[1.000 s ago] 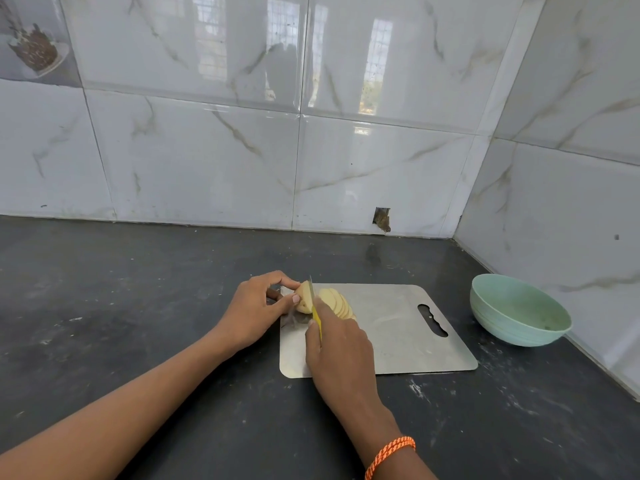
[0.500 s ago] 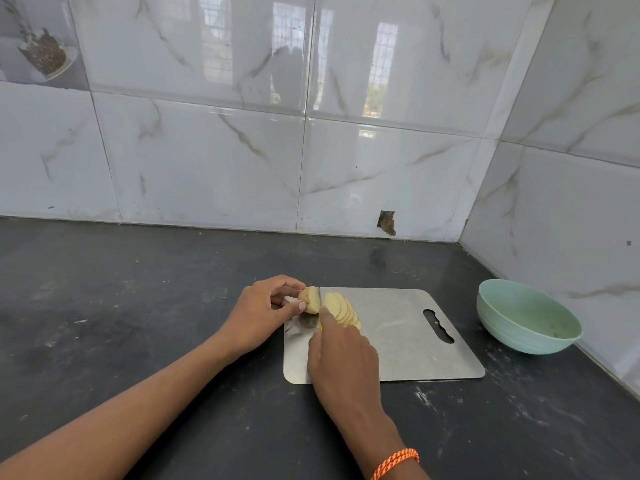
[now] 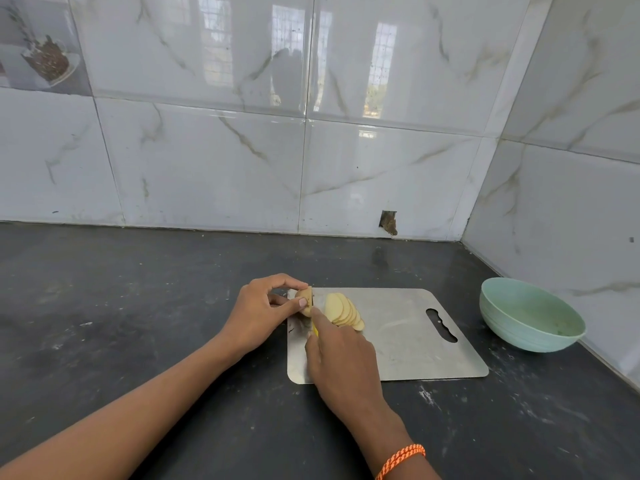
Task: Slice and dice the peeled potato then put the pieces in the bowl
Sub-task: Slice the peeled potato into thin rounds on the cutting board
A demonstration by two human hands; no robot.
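Note:
A small end piece of the peeled potato (image 3: 304,296) stands on the left end of the steel cutting board (image 3: 408,341). My left hand (image 3: 263,313) pinches it between thumb and fingers. My right hand (image 3: 343,362) grips a yellow-handled knife (image 3: 314,327), index finger along its back; the blade is down in the potato just right of my left thumb. A fan of several thin potato slices (image 3: 343,311) leans to the right of the blade. The pale green bowl (image 3: 530,317) sits on the counter right of the board, apart from both hands.
The dark counter (image 3: 138,306) runs to tiled walls at the back and at the right, which meet in a corner behind the bowl. An orange thread band (image 3: 401,459) circles my right wrist. The board has a handle slot (image 3: 441,325) near its right end.
The knife came down from a raised stroke into the potato piece. One more slice joined the fan. My left hand kept its hold; the camera shifted slightly.

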